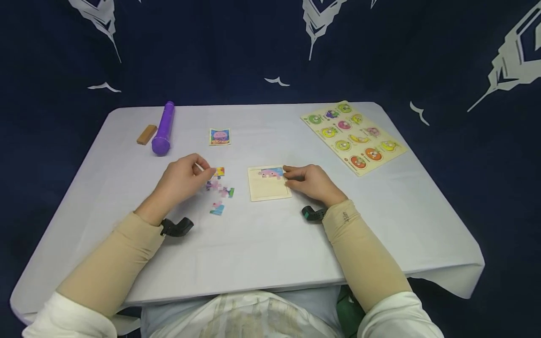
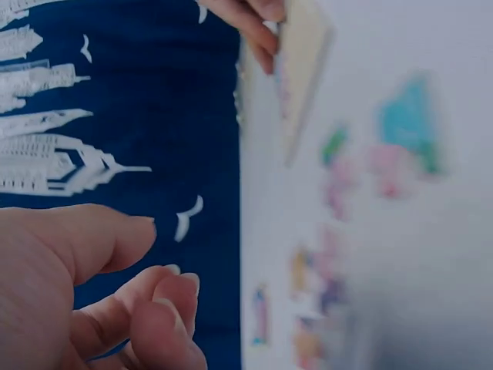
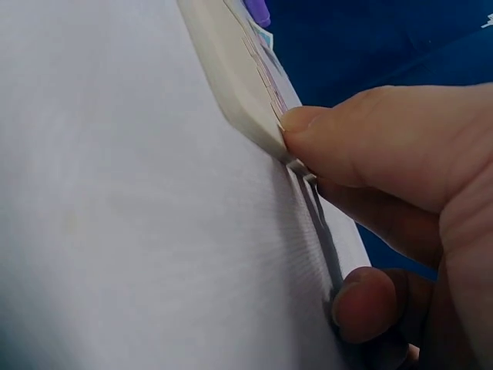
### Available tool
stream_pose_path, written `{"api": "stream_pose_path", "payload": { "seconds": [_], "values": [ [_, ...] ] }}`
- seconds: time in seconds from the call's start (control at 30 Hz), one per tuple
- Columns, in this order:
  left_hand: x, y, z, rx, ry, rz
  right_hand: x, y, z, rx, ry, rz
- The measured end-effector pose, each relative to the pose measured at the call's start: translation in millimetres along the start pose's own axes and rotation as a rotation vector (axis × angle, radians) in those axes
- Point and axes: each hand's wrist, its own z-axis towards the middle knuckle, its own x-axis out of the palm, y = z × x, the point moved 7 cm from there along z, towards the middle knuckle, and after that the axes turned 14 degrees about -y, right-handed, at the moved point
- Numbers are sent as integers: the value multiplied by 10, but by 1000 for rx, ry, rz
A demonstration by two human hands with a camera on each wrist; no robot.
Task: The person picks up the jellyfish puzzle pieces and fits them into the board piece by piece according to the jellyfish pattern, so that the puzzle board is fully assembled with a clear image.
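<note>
My left hand (image 1: 181, 180) hovers at the left of several loose jigsaw pieces (image 1: 217, 209), nearest a yellow and red one. In the left wrist view its thumb and fingers stand apart, loosely bent, with nothing between them. A pale puzzle board (image 1: 267, 191) lies to the right of the pieces. Joined pink and blue pieces (image 1: 270, 173) sit along its upper right part. My right hand (image 1: 310, 183) holds the board by its right edge; the right wrist view shows the thumb (image 3: 331, 139) on that edge. The index fingertip is partly hidden there.
A small picture card (image 1: 220, 137) lies behind the loose pieces. Far left are a purple microphone-shaped object (image 1: 165, 129) and a brown block (image 1: 146, 134). A fruit picture board (image 1: 329, 123) lies at the back right of the white-covered table (image 1: 253, 253).
</note>
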Motion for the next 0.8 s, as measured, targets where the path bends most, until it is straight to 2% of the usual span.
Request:
{"api": "stream_pose_path", "payload": {
  "seconds": [0.13, 0.27, 0.43, 0.67, 0.8],
  "values": [
    [158, 281, -171, -26, 25, -65, -70, -42, 2, 9, -12, -3],
    [310, 422, -249, -49, 36, -147, -79, -76, -3, 17, -12, 5],
    [430, 435, -323, -11, 75, -150, -38, -106, -36, 44, 2, 12],
    [467, 368, -389, 98, 173, -13, -21, -64, -19, 34, -9, 15],
    [449, 376, -394, 138, 185, 38, 15, -36, 1, 27, -7, 10]
  ]
}}
